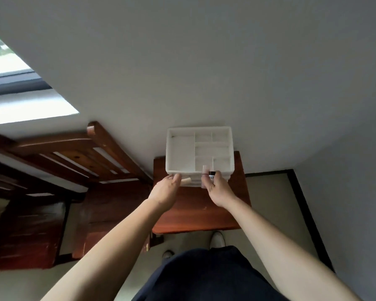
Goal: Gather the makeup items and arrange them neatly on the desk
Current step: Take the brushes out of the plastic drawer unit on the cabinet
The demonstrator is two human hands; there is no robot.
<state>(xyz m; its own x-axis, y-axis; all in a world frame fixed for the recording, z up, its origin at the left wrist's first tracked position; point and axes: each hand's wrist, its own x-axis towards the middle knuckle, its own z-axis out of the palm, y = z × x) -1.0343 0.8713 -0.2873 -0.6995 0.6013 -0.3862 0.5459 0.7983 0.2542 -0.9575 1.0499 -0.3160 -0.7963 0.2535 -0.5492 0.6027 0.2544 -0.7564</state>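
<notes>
A white plastic organizer (180,148) with several open top compartments stands at the back of a small reddish wooden desk (193,216), against the wall. My right hand (217,187) holds makeup items at the organizer's front edge: a clear tube (205,170) and a small item with a black cap (211,175). My left hand (166,192) reaches to the organizer's front left, fingers curled by a beige piece (186,181) on the drawer front. Whether it grips that piece I cannot tell. The compartments look bare.
A wooden chair (78,153) with a slatted back stands left of the desk, a dark wooden piece (26,231) below it. A window (7,68) is at the far left. The wall corner and a dark baseboard (306,209) lie to the right. My shoes (217,238) are under the desk's front edge.
</notes>
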